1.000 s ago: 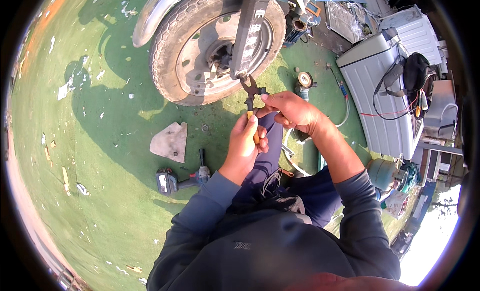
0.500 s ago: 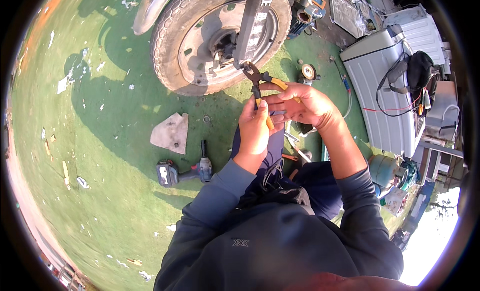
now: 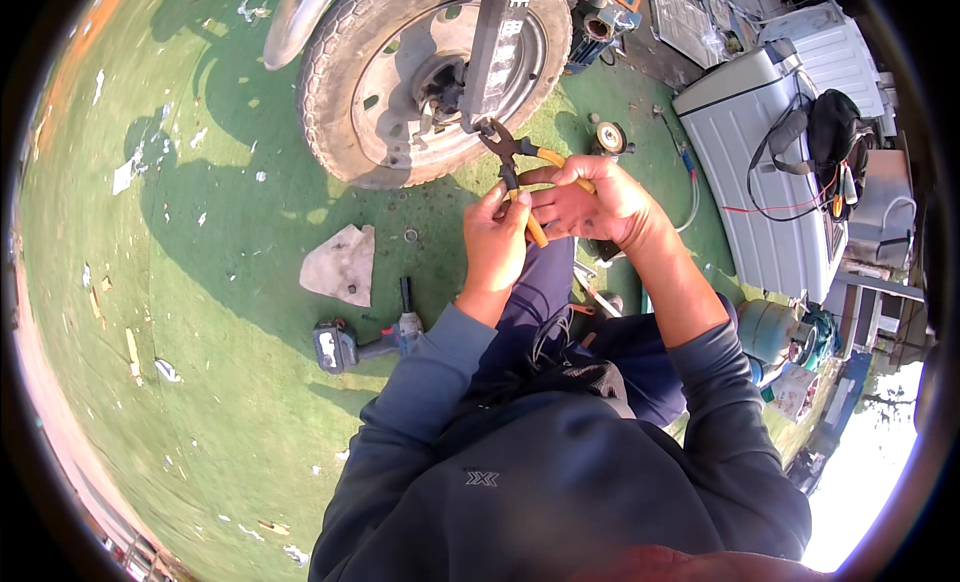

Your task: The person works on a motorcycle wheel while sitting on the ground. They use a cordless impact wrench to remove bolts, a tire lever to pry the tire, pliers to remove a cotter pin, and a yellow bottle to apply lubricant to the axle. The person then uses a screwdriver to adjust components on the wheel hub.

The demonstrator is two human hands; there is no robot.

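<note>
My left hand [image 3: 494,246] grips one yellow-and-black handle of the pliers [image 3: 506,152]. The other handle lies across my right hand [image 3: 608,204], held by the thumb, with the fingers extended beneath it. The pliers' handles are spread apart, and their head is at the lower end of the dark fork [image 3: 490,67] beside the wheel [image 3: 335,112]; whether it grips anything there is unclear. A cordless power tool [image 3: 365,347], a pale cloth-like piece [image 3: 338,264] and a small ring [image 3: 410,235] lie left of my legs on the green ground [image 3: 200,282].
An angle grinder [image 3: 610,139], hoses and hand tools lie to the right. A large grey ribbed box [image 3: 730,152] carries a black bag [image 3: 832,147] and cables. A gas cylinder [image 3: 765,327] stands at the lower right, and a machine [image 3: 600,37] sits behind the wheel.
The pliers' handles have spread wider since a second ago, and my right fingers have uncurled. Both hands and the pliers' head have risen slightly toward the fork.
</note>
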